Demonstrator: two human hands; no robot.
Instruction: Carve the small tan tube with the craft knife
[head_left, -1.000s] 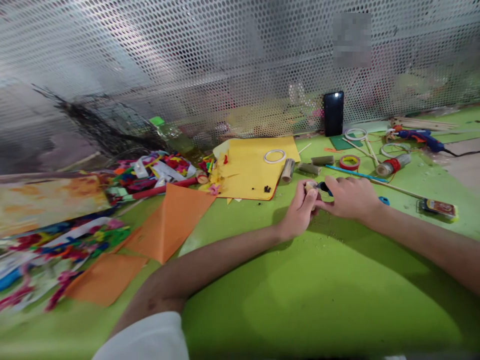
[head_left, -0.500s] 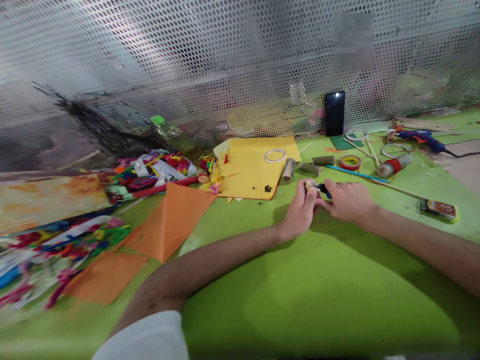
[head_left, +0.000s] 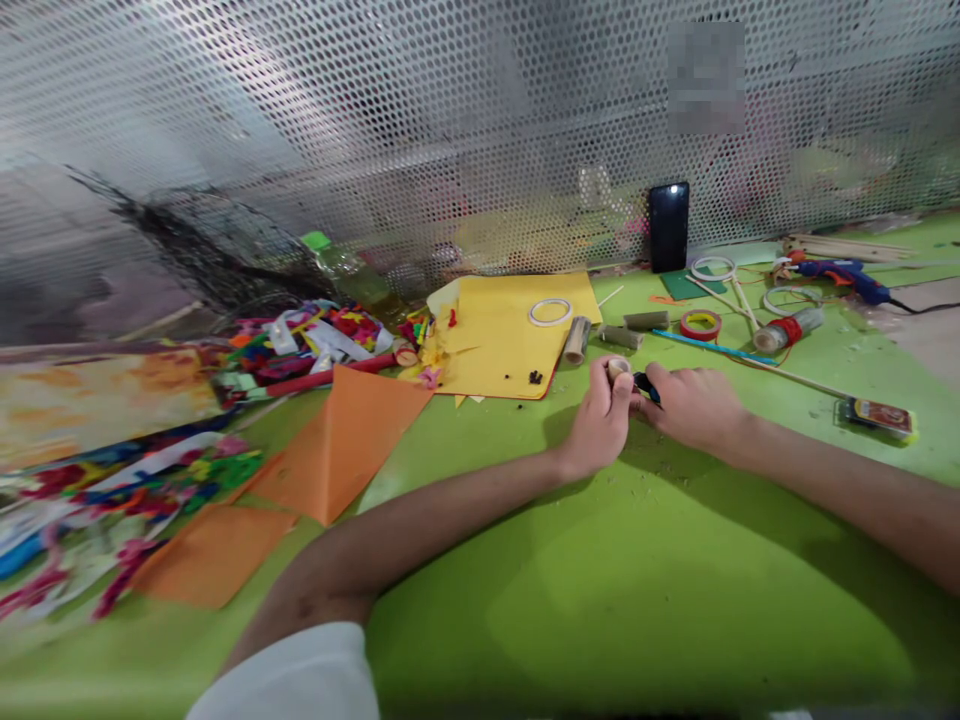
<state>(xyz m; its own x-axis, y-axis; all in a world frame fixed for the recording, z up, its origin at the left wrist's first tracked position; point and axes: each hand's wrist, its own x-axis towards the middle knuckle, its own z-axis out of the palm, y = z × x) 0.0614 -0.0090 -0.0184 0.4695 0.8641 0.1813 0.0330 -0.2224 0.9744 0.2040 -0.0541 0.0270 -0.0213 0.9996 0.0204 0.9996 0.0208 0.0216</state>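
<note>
My left hand is closed around a short bamboo tube, its pale open end facing up. In my right hand is a dark-handled knife, held against the near right side of the tube. The blade is mostly hidden by my fingers. Both hands nearly touch, just above the green table. Small shavings are scattered below them. More bamboo pieces lie just beyond my hands, one standing and others on their sides.
A yellow sheet bears a white ring. To the left are orange paper and colourful scraps. Rightward lie a tape roll, a red-wrapped tube and a glue gun. A phone leans on the perforated panel.
My right hand and the knife have shifted slightly down along the tube's side. The tube's open end is tipped a little more into view. My left hand keeps its hold.
</note>
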